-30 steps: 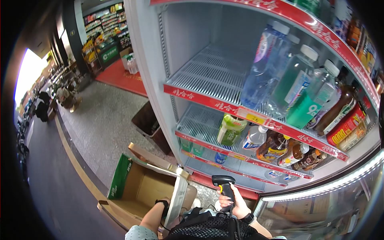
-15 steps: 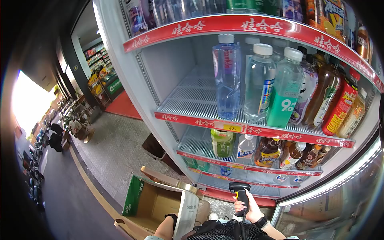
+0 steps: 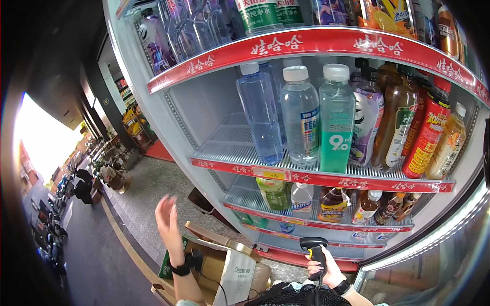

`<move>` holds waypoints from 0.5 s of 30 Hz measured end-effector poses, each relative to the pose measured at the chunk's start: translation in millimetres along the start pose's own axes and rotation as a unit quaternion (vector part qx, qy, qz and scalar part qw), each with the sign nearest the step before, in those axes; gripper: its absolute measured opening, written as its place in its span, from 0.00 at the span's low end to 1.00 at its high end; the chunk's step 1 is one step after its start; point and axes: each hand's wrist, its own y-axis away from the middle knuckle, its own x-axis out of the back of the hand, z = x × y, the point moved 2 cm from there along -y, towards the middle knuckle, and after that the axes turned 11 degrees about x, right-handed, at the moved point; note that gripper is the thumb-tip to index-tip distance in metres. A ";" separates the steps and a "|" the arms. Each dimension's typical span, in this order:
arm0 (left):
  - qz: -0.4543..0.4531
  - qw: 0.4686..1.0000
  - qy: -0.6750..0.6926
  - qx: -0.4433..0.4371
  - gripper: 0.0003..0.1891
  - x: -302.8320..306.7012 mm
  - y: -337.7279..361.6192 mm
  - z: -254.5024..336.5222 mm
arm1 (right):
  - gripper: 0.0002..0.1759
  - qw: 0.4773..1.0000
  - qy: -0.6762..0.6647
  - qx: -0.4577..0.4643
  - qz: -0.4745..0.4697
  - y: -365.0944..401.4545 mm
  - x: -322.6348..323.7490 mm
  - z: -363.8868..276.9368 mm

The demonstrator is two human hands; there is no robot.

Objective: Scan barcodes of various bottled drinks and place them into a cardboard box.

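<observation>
My right hand (image 3: 330,266) is wrapped round the grip of a black barcode scanner (image 3: 315,252), low in front of the fridge. Raised at the left, my left hand (image 3: 167,217) holds nothing; its fingers stretch upward and blur slightly at the tips. Below that hand stands an open cardboard box (image 3: 238,273). On the fridge's middle shelf are a clear blue-tinted bottle (image 3: 261,117), a clear bottle with a white cap (image 3: 301,120) and a green-labelled soda bottle (image 3: 337,117). Darker drinks stand to their right, among them a red-labelled bottle (image 3: 427,135).
Red strips (image 3: 326,181) edge the fridge shelves, with more bottles above and below. The fridge's glass door (image 3: 423,255) stands open at the right. A brown bin (image 3: 201,200) is beside the fridge. Parked bikes (image 3: 46,245) line the road at the far left.
My left hand has risen from beside the box to the left of the fridge. The view has shifted, so the shelf bottles sit further left and lower. My right hand still grips the scanner.
</observation>
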 end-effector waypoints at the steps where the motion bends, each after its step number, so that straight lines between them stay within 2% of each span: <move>1: -0.040 0.999 0.021 -0.028 0.23 -23.6 -13.9 21.4 | 0.29 1.000 0.007 -0.006 -0.014 3.1 -5.1 0.3; 2: -0.078 0.995 0.040 -0.056 0.24 -47.6 -16.7 37.9 | 0.29 0.999 0.016 -0.015 -0.028 10.6 -6.0 -4.0; 4: -0.086 0.992 0.031 -0.087 0.31 -75.0 -27.2 47.7 | 0.29 0.999 0.051 -0.006 -0.016 19.4 -13.3 -3.3; 6: -0.033 0.988 -0.020 -0.149 0.39 -142.3 -43.6 76.5 | 0.30 0.996 0.083 0.006 -0.008 23.6 -7.1 -9.1; 8: 0.012 0.994 0.005 -0.109 0.42 -176.7 -69.7 70.3 | 0.30 0.995 0.094 -0.004 -0.021 24.1 1.1 -9.4; 11: -0.040 0.993 0.025 -0.108 0.41 -199.8 -84.4 71.4 | 0.30 0.996 0.084 -0.011 -0.033 33.7 -1.7 -11.4; 12: -0.040 0.993 0.025 -0.108 0.41 -200.7 -84.2 69.3 | 0.30 0.996 0.087 -0.006 -0.026 37.8 -2.4 -13.2; 14: -0.019 0.993 -0.065 -0.099 0.39 -196.9 -83.2 65.6 | 0.30 0.996 0.080 0.010 -0.034 43.4 -3.3 -17.7; 15: -0.007 0.993 -0.057 -0.103 0.37 -193.8 -76.2 71.1 | 0.30 0.996 0.074 0.024 -0.042 46.0 -2.4 -20.0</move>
